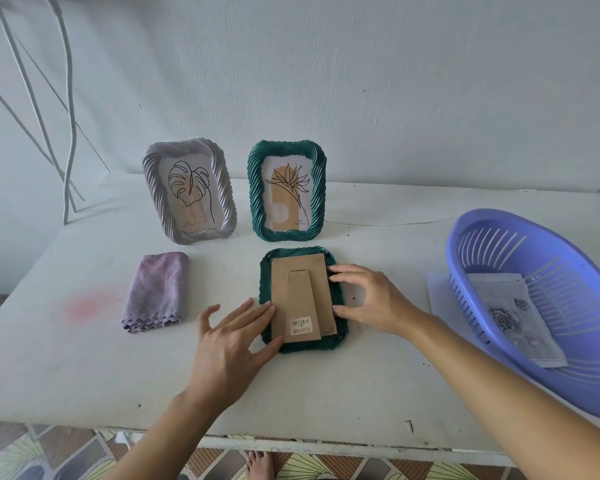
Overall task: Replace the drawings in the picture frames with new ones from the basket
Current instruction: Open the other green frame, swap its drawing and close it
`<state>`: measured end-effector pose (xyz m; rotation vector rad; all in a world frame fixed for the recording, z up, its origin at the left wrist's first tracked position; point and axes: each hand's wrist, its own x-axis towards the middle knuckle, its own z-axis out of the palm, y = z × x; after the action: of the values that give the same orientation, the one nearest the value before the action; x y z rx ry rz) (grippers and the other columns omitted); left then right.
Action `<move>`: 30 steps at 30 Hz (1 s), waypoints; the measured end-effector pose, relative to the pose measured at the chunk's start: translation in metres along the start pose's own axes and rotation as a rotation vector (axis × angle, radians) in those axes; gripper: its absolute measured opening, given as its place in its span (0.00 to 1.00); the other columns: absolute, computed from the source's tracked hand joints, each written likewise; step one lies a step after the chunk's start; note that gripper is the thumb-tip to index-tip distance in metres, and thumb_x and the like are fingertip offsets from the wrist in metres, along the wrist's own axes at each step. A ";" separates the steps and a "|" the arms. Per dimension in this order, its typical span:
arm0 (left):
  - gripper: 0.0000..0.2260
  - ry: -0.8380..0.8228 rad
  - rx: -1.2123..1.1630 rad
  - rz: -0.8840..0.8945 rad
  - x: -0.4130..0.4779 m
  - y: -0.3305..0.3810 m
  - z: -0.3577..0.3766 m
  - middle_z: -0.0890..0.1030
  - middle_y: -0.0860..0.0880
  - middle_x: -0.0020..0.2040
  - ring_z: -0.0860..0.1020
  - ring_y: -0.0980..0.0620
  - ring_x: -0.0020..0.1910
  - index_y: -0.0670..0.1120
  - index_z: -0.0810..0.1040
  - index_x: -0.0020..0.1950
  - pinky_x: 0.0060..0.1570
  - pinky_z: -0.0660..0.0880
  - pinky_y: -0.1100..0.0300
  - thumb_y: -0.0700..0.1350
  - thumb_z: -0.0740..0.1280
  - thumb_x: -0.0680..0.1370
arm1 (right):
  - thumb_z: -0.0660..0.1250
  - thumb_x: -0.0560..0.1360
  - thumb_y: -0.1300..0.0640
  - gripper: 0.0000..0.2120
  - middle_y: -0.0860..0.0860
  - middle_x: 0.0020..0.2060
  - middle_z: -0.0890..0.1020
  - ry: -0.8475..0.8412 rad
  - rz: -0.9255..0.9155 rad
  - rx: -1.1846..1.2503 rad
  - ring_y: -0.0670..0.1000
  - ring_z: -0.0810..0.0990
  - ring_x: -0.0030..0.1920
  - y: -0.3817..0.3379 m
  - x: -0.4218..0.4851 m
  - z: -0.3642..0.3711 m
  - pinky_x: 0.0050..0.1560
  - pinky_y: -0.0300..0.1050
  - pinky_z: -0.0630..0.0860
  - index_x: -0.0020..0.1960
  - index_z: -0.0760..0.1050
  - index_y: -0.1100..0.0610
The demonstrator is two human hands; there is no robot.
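A dark green picture frame [340, 299] lies face down in the middle of the table, its brown cardboard back [300, 289] with a stand flap and barcode sticker facing up. My left hand [232, 341] has straight fingers touching the frame's left edge. My right hand [368, 299] touches the right edge of the cardboard back with fingertips and thumb. Behind stand a grey frame [189, 190] holding a leaf drawing and a green frame [287, 190] holding a flower drawing. A purple basket [520, 237] on the right holds rose drawings [513, 317].
A folded purple cloth [156, 292] lies left of the flat frame. A white sheet [437, 292] sticks out from under the basket. The white table [84, 358] ends at its front edge near me; a wall rises close behind the standing frames.
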<state>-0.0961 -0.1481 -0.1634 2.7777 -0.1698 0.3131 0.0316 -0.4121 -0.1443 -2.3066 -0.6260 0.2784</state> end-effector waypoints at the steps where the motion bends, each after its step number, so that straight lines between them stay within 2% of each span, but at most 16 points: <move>1: 0.24 -0.002 0.003 0.000 0.000 0.000 0.000 0.78 0.59 0.66 0.74 0.55 0.70 0.55 0.79 0.67 0.66 0.64 0.40 0.64 0.58 0.78 | 0.78 0.70 0.51 0.26 0.39 0.70 0.72 0.000 -0.001 -0.001 0.37 0.68 0.69 0.000 0.000 0.000 0.67 0.28 0.58 0.67 0.77 0.52; 3: 0.23 -0.003 0.007 -0.004 0.001 0.001 0.000 0.79 0.59 0.66 0.74 0.55 0.70 0.55 0.79 0.67 0.66 0.65 0.40 0.64 0.59 0.78 | 0.77 0.70 0.51 0.26 0.40 0.70 0.72 0.000 -0.003 -0.006 0.37 0.68 0.69 0.001 0.000 0.000 0.68 0.29 0.59 0.66 0.77 0.52; 6: 0.23 0.005 0.012 -0.015 0.001 0.002 -0.002 0.80 0.60 0.65 0.75 0.55 0.69 0.56 0.80 0.66 0.64 0.65 0.40 0.65 0.61 0.77 | 0.76 0.72 0.51 0.25 0.40 0.71 0.71 -0.016 -0.010 -0.012 0.39 0.68 0.70 -0.001 -0.002 -0.001 0.71 0.35 0.60 0.67 0.76 0.51; 11: 0.23 -0.023 0.045 -0.025 0.003 0.004 -0.005 0.80 0.60 0.64 0.76 0.55 0.67 0.57 0.80 0.65 0.63 0.63 0.41 0.66 0.60 0.76 | 0.73 0.74 0.48 0.23 0.36 0.71 0.70 -0.046 0.002 0.011 0.38 0.67 0.71 -0.002 -0.002 -0.003 0.70 0.36 0.59 0.68 0.76 0.50; 16: 0.22 -0.042 0.068 -0.028 0.006 0.005 -0.007 0.80 0.62 0.64 0.76 0.57 0.66 0.59 0.81 0.63 0.63 0.62 0.41 0.66 0.60 0.76 | 0.78 0.68 0.43 0.29 0.38 0.70 0.72 -0.006 0.001 -0.014 0.38 0.69 0.69 -0.004 0.000 0.000 0.69 0.35 0.61 0.66 0.78 0.51; 20: 0.21 -0.026 0.051 -0.017 0.005 0.003 -0.006 0.80 0.62 0.63 0.76 0.57 0.66 0.58 0.81 0.63 0.64 0.62 0.40 0.65 0.63 0.75 | 0.77 0.68 0.41 0.31 0.39 0.71 0.71 -0.016 -0.013 -0.032 0.39 0.69 0.70 -0.004 -0.001 0.000 0.70 0.36 0.62 0.67 0.78 0.52; 24: 0.20 0.022 0.052 -0.011 0.003 0.005 -0.005 0.82 0.62 0.60 0.78 0.56 0.63 0.58 0.82 0.62 0.63 0.62 0.39 0.64 0.63 0.76 | 0.74 0.71 0.41 0.27 0.39 0.72 0.70 0.005 -0.031 -0.025 0.38 0.67 0.71 -0.003 -0.006 0.002 0.70 0.34 0.61 0.65 0.80 0.53; 28: 0.19 0.046 0.036 -0.016 0.002 0.006 -0.005 0.82 0.63 0.60 0.78 0.57 0.62 0.58 0.83 0.60 0.62 0.63 0.39 0.64 0.62 0.76 | 0.73 0.72 0.42 0.20 0.44 0.72 0.72 0.027 -0.062 -0.058 0.43 0.71 0.70 -0.002 -0.010 0.005 0.71 0.43 0.66 0.59 0.83 0.53; 30: 0.19 0.054 0.026 -0.020 0.001 0.007 -0.005 0.82 0.63 0.60 0.78 0.57 0.62 0.58 0.83 0.60 0.61 0.64 0.39 0.64 0.62 0.76 | 0.73 0.72 0.42 0.19 0.45 0.71 0.74 0.031 -0.074 -0.059 0.44 0.72 0.68 -0.002 -0.011 0.005 0.71 0.44 0.67 0.56 0.84 0.53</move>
<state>-0.0971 -0.1529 -0.1567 2.7915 -0.1257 0.3875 0.0196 -0.4132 -0.1460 -2.3341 -0.7105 0.1915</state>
